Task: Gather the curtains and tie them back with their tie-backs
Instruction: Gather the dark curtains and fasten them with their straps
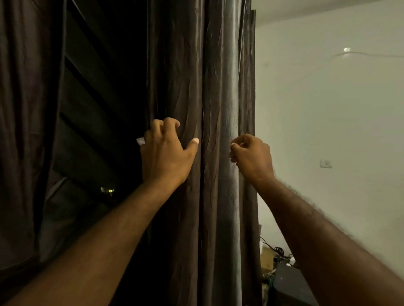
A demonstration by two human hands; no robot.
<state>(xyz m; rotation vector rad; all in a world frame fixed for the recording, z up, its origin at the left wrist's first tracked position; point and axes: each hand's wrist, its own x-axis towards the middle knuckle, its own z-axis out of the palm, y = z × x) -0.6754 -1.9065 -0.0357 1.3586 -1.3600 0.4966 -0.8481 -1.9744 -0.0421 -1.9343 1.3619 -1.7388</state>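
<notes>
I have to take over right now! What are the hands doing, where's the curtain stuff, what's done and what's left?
Left hand: fingers curled over the inner edge of the right curtain, gripping its folds.
Right hand: closed at the curtain's outer side, near the wall; whether it pinches cloth is unclear.
Right curtain: bunched between both hands, window uncovered beside it.
Left curtain: hangs loose, untouched.
Tie-backs: none clearly visible; a pale bit peeks out behind the left hand, too hidden to name.
Done: right curtain mostly gathered.
Left: tie it, then gather and tie the left curtain.
</notes>
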